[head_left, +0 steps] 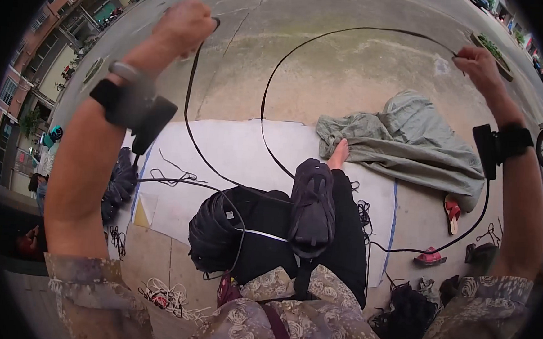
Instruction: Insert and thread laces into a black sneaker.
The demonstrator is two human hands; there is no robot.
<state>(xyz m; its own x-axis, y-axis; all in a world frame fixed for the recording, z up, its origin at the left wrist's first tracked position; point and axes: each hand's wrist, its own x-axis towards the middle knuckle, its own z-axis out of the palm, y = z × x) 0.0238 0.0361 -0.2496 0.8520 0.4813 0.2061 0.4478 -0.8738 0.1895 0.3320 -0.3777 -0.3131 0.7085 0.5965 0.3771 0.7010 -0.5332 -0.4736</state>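
Observation:
Both my arms are raised and spread wide. My left hand (185, 27) is closed in a fist round a long black lace (189, 102), high at the upper left. At the upper right my right hand (480, 67) pinches another stretch of black lace, which sweeps in a wide arc. Both stretches run down to a dark grey shoe (312, 209) lying between my thighs. Where they meet it is hard to make out. A shiny black bundle (213, 231), perhaps another shoe, rests by my left knee.
A white sheet (189, 136) with blue edges lies under my legs. Grey-green cloth (410, 141) is heaped at the right, near a red sandal (452, 213). White string (170, 300) is tangled at lower left; a dark pile (405, 314) sits lower right. Black cables run from both wrist devices.

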